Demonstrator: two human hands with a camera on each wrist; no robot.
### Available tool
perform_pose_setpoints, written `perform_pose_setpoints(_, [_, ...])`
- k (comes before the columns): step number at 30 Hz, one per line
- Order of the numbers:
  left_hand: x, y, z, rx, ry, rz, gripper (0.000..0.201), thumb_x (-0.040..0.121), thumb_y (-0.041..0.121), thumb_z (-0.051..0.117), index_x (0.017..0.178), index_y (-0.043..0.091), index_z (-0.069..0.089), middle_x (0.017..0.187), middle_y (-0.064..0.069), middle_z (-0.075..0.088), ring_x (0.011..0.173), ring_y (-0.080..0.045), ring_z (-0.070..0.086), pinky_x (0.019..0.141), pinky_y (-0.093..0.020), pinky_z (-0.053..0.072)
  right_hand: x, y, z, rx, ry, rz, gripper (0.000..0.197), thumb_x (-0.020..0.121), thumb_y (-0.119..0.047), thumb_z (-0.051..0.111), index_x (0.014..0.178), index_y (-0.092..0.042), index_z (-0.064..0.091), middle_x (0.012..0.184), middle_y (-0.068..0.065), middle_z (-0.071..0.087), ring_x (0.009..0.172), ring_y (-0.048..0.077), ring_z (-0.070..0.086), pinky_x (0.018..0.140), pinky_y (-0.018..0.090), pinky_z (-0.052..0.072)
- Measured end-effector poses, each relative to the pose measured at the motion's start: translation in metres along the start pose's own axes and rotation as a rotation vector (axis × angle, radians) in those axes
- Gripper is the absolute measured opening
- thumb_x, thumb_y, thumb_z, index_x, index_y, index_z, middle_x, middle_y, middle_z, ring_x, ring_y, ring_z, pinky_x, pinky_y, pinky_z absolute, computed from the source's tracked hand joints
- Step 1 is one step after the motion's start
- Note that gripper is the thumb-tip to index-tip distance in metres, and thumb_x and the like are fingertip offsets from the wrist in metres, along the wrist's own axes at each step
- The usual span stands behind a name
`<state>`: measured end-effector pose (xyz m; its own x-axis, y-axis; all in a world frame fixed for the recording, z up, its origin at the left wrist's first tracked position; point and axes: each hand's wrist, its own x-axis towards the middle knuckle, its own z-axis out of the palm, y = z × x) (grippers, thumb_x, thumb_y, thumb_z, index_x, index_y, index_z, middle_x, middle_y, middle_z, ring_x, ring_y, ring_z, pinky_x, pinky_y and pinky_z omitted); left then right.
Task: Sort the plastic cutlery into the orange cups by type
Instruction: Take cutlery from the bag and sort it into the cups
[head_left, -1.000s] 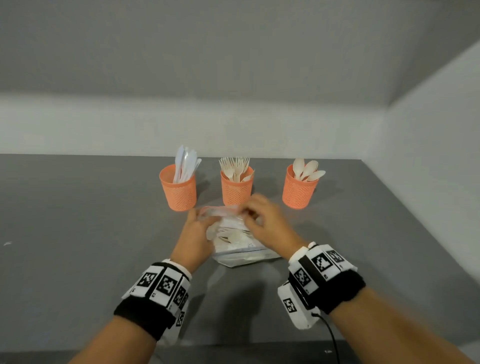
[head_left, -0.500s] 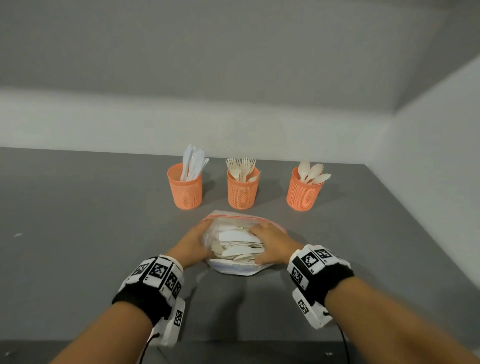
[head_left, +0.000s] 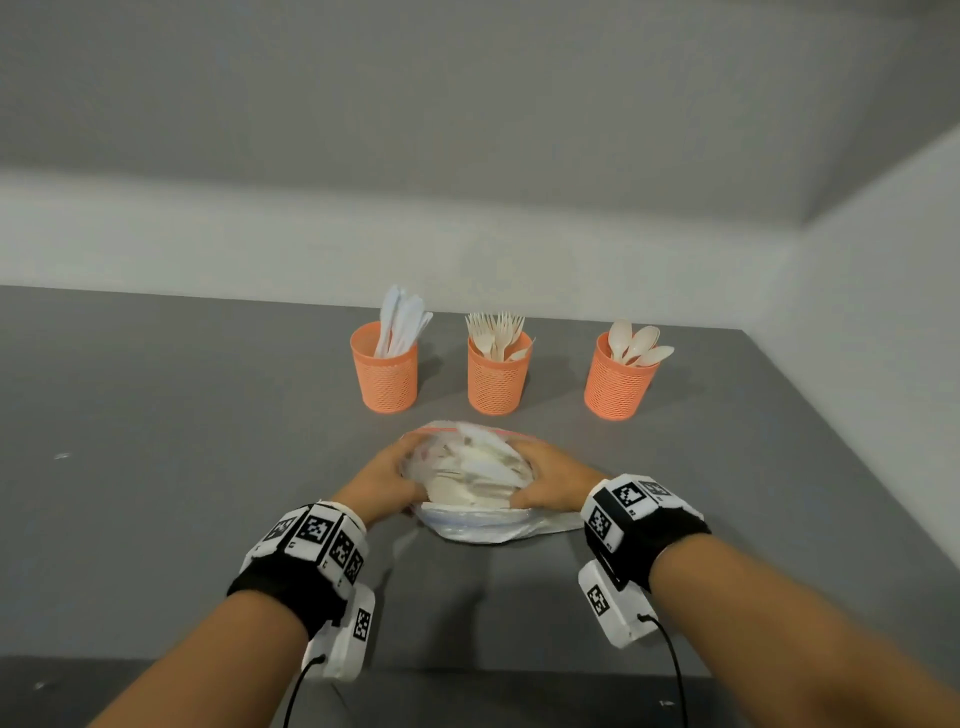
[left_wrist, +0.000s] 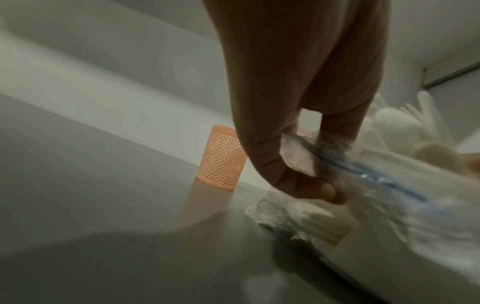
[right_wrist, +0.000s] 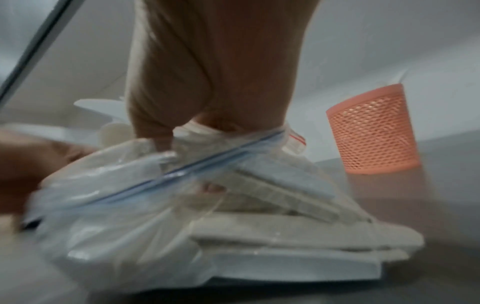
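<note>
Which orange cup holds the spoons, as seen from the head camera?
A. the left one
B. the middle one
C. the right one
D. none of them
C: the spoons stand in the right orange cup; the middle cup holds forks and the left cup white knives.

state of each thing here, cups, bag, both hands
left cup: upright, holds knives
middle cup: upright, holds forks
right cup: upright, holds spoons
zip bag: on table, full of cutlery, mouth pulled open
left hand: grips the bag's edge
right hand: grips the bag's edge
</note>
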<state>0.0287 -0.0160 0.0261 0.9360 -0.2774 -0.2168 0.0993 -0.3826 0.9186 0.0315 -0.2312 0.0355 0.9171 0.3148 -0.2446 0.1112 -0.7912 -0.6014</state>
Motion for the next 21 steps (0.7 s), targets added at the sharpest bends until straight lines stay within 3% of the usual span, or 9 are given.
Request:
perform_pose_setpoints(2, [-0.001,0.0,0.0,0.03,-0.014,-0.011,0.068,0.075,-0.014,0.053,0.134,0.02,0.045,0.121,-0.01,0.052,0.077,-0.018,0.058,0.051,-0.022,0.052,-0.004,-0.002,-0.01,0.183,0.052,0.011,0.045,0.075,-0.005,0.067,0.116,-0.014,0.052,0.093,-0.003,0.06,0.089,0.016,0.056,0.065,0.007,0.044])
perform_pose_setpoints(3, [0.0,-0.001,0.0,0.041,-0.018,-0.019,0.067,0.076,-0.012,0.053,0.134,0.019,0.044,0.121,-0.01,0.051,0.075,-0.017,0.057,0.049,-0.02,0.051,-0.005,-0.004,-0.015,0.239,0.068,0.013,0.038,0.077,-0.004,0.067,0.109,-0.016,0.051,0.084,-0.007,0.057,0.085,0.015,0.055,0.061,0.007,0.041])
perform_pose_setpoints(7, [0.006,0.0,0.002,-0.019,0.035,-0.054,0.058,0.079,-0.008,0.051,0.127,0.021,0.04,0.099,-0.006,0.053,0.074,-0.02,0.057,0.054,-0.025,0.054,-0.004,-0.015,-0.032,0.46,0.127,-0.049,0.024,0.078,-0.002,0.067,0.095,-0.014,0.055,0.073,-0.006,0.058,0.068,0.004,0.056,0.063,0.014,0.044])
perform_pose_setpoints(11, [0.015,0.002,0.015,-0.101,0.174,-0.106,0.046,0.08,-0.008,0.044,0.118,0.017,0.036,0.099,-0.011,0.051,0.084,-0.025,0.055,0.07,-0.04,0.054,-0.001,-0.026,-0.048,0.91,0.326,-0.079,0.008,0.085,-0.004,0.058,0.078,-0.007,0.057,0.058,0.008,0.051,0.049,0.015,0.052,0.057,0.029,0.048])
perform_pose_setpoints(14, [0.018,0.004,0.023,-0.138,0.096,-0.197,0.053,0.08,-0.005,0.046,0.124,0.022,0.033,0.097,-0.011,0.05,0.086,-0.028,0.054,0.08,-0.043,0.053,-0.001,-0.027,-0.055,1.168,0.314,-0.052,0.01,0.088,-0.004,0.053,0.079,-0.009,0.054,0.061,0.005,0.045,0.043,0.012,0.045,0.046,0.025,0.044])
perform_pose_setpoints(16, [0.02,0.007,0.017,-0.036,0.009,-0.227,0.056,0.079,0.001,0.048,0.127,0.029,0.039,0.11,-0.013,0.049,0.098,-0.031,0.054,0.088,-0.043,0.05,-0.007,-0.026,-0.057,1.266,0.236,-0.048,0.008,0.087,-0.002,0.052,0.085,-0.009,0.053,0.06,0.004,0.044,0.042,0.01,0.042,0.042,0.022,0.04])
perform_pose_setpoints(17, [0.022,0.009,0.011,0.101,0.024,-0.189,0.051,0.079,0.009,0.051,0.125,0.032,0.045,0.12,-0.012,0.046,0.108,-0.032,0.051,0.094,-0.042,0.048,-0.009,-0.025,-0.056,1.31,0.201,-0.042,0.009,0.086,0.0,0.051,0.087,-0.009,0.054,0.059,0.003,0.045,0.041,0.01,0.041,0.041,0.021,0.038])
perform_pose_setpoints(19, [0.022,0.02,0.0,0.327,0.212,-0.031,0.035,0.079,0.03,0.058,0.115,0.033,0.06,0.136,-0.012,0.04,0.127,-0.031,0.039,0.107,-0.041,0.035,-0.012,-0.023,-0.056,1.366,0.159,-0.028,0.012,0.085,0.002,0.049,0.089,-0.009,0.054,0.056,0.001,0.045,0.039,0.008,0.04,0.039,0.019,0.036])
perform_pose_setpoints(21, [0.014,0.045,0.0,0.255,0.352,0.168,0.028,0.083,0.042,0.062,0.109,0.03,0.064,0.139,-0.006,0.037,0.134,-0.022,0.031,0.112,-0.042,0.028,-0.013,-0.025,-0.055,1.374,0.108,-0.031,0.014,0.085,0.003,0.048,0.09,-0.008,0.054,0.055,0.0,0.045,0.038,0.007,0.04,0.038,0.019,0.036])
